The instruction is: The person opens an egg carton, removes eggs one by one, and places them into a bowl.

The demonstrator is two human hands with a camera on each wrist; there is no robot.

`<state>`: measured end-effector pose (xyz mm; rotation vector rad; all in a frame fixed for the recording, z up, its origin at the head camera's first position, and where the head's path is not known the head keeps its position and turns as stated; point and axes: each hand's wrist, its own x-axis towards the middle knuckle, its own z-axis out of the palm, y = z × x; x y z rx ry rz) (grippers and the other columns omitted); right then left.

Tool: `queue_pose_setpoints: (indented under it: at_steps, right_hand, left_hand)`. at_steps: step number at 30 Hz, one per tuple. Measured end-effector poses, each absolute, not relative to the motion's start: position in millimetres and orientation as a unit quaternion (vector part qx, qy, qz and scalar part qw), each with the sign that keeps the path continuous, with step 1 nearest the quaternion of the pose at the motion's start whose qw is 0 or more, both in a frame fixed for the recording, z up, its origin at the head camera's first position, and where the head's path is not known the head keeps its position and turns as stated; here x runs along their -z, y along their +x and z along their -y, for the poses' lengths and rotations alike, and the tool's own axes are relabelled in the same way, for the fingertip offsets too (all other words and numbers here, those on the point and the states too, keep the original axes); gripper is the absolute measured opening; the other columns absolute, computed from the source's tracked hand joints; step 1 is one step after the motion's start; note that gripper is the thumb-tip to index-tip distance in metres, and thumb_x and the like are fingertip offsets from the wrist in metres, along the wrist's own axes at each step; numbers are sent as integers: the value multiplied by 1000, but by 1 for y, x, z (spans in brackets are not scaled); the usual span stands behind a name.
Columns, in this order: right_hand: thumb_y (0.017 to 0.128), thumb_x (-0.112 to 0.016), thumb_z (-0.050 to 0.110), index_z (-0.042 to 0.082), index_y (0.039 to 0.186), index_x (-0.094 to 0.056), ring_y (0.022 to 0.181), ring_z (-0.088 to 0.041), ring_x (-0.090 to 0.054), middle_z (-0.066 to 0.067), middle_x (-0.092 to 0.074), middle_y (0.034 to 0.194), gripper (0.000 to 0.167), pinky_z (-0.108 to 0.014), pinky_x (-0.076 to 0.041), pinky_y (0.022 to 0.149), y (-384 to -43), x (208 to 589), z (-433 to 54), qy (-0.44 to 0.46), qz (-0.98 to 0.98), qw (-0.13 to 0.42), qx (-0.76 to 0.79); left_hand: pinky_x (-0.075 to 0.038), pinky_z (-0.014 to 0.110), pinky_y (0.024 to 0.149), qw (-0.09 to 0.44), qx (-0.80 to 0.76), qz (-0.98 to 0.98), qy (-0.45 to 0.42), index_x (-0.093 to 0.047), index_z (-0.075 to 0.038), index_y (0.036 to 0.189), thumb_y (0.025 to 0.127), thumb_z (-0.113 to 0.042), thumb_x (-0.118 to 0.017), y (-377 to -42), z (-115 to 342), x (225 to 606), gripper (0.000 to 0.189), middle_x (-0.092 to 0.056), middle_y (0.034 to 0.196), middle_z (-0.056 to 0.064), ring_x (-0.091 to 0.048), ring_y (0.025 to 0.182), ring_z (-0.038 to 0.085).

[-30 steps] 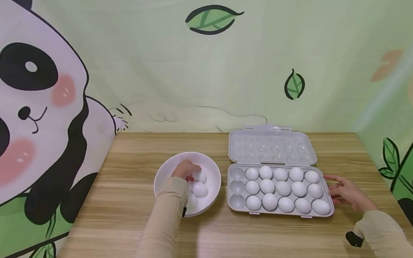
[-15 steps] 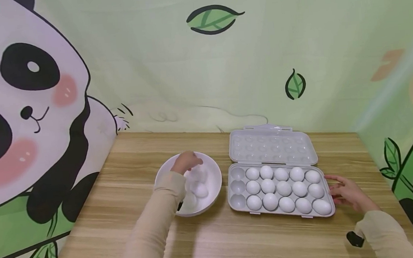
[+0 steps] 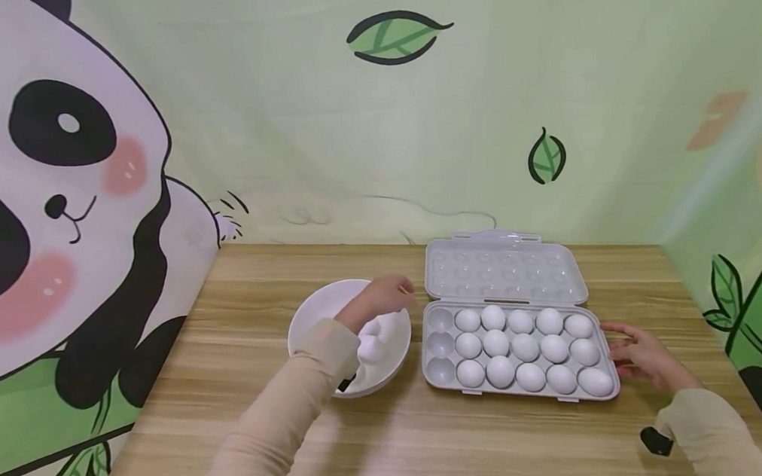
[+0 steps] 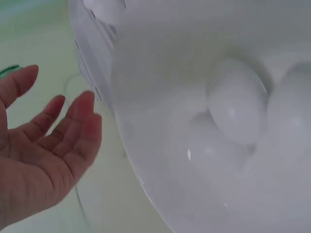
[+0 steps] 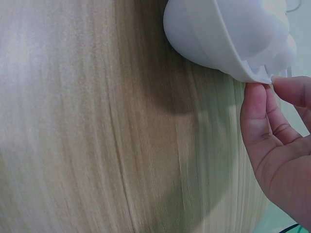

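a white bowl (image 3: 314,309) with loose eggs (image 4: 235,102) in it sits below the left wrist. the left hand (image 3: 389,294) hangs by the bowl's far right edge, its fingers parted and loosely bent, holding nothing. just to that hand's right is an open egg box (image 3: 440,342) of boxed eggs (image 3: 525,347), its lid (image 3: 502,269) laid back; at the far end, the right hand (image 3: 646,357) pinches the box's rim between thumb and fingers. good handling here, i judge, means the left hand clearing the bowl's edge without a knock, and the right pinching lightly, since a tug could jostle the box. the left sleeve (image 3: 275,429) hides part of the bowl, so its eggs can't be counted surely; in the left wrist view they blur into its white. the right wrist view cuts off most of the box.
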<state>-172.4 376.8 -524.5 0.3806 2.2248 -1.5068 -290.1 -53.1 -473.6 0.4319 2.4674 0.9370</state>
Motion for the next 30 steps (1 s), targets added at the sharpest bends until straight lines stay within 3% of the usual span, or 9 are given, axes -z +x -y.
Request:
queue_pose_setpoints:
  at_steps: [3,8,11,17,22,25,30]
  right_hand:
    - [83,-52,1,2,136,-22,74,-8,-53,2,-54,86,60,-30,-49,63,-173,525,-378,137,-801,212,543]
    - [82,-53,2,2,135,-24,73,-8,-53,0,-55,86,60,-29,-49,62,-172,526,-378,133,-798,208,550]
    - [82,-54,3,2,135,-25,73,-8,-53,1,-55,85,60,-29,-49,62,-172,525,-377,132,-797,206,553]
    - [82,-55,4,2,134,-26,72,-7,-53,1,-55,84,59,-28,-49,62,-172,523,-376,126,-794,205,559]
    - [82,-55,6,2,134,-25,72,-7,-53,2,-54,83,60,-28,-49,62,-172,521,-375,127,-793,208,558]
    - [83,-54,5,2,134,-25,72,-7,-53,2,-54,83,58,-28,-49,62,-171,521,-375,127,-793,209,558]
    - [83,-51,1,1,134,-24,72,-6,-53,5,-54,83,57,-27,-49,61,-171,522,-375,123,-794,210,557]
  left_hand:
    - [-45,26,61,258,-374,-863,219,-57,-17,104,73,-41,-66,-298,39,508,41,-62,95,-3,-57,73,10]
    - [-46,29,63,322,-338,-861,204,-55,-12,108,75,-29,-67,-256,9,472,39,-63,97,1,-58,77,14]
    - [-47,29,65,327,-291,-874,210,-55,-10,107,75,-22,-67,-238,-4,460,36,-63,95,4,-58,79,15]
    - [-40,16,63,227,-234,-887,328,-57,-24,93,64,-32,-72,-271,-24,574,34,-59,83,-9,-53,74,3]
    - [-41,22,65,198,-166,-912,318,-57,-28,98,63,-36,-72,-280,-43,632,39,-60,86,-10,-54,75,6]
    - [-39,24,63,174,-119,-922,323,-58,-30,92,61,-41,-71,-263,-47,615,36,-60,81,-11,-53,71,8]
    - [-38,22,58,179,-89,-930,308,-58,-18,83,67,-30,-68,-200,-42,508,23,-58,73,-5,-48,64,10]
